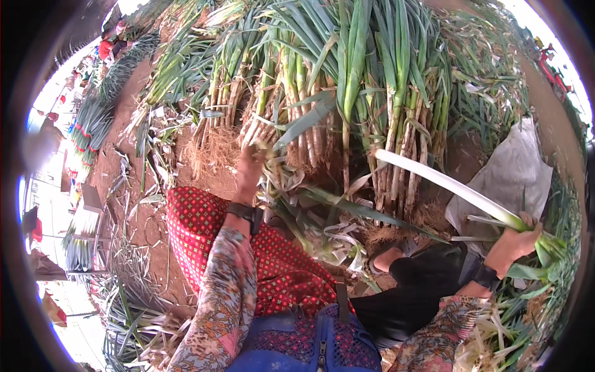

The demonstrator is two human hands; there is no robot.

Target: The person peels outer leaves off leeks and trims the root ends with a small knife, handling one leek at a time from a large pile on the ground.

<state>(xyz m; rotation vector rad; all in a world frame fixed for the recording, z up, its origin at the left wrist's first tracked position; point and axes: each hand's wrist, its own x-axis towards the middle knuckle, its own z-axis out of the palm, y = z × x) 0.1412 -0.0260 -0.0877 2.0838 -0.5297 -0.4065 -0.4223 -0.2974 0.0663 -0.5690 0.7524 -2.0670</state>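
Observation:
My right hand [514,245] is closed around a green onion [455,185], a large leek-like one. Its clean white stalk points up and left, with the root end near the middle of the view; its green leaves trail behind the hand at the right. My left hand [248,168] is raised beside the standing bundles, above my red-patterned lap. Its fingers are curled, and what they pinch, if anything, is hard to make out against the leaves. A loose green leaf [308,121] starts close to those fingertips. Unpeeled green onions [396,133] with brown roots stand in front of me.
Stripped leaves and peelings [338,239] litter the ground between my legs. A whitish sack [505,177] lies at the right. More green onions [533,297] are heaped by my right arm. Banded bundles [83,133] line the far left, where a person in red [106,48] is seen.

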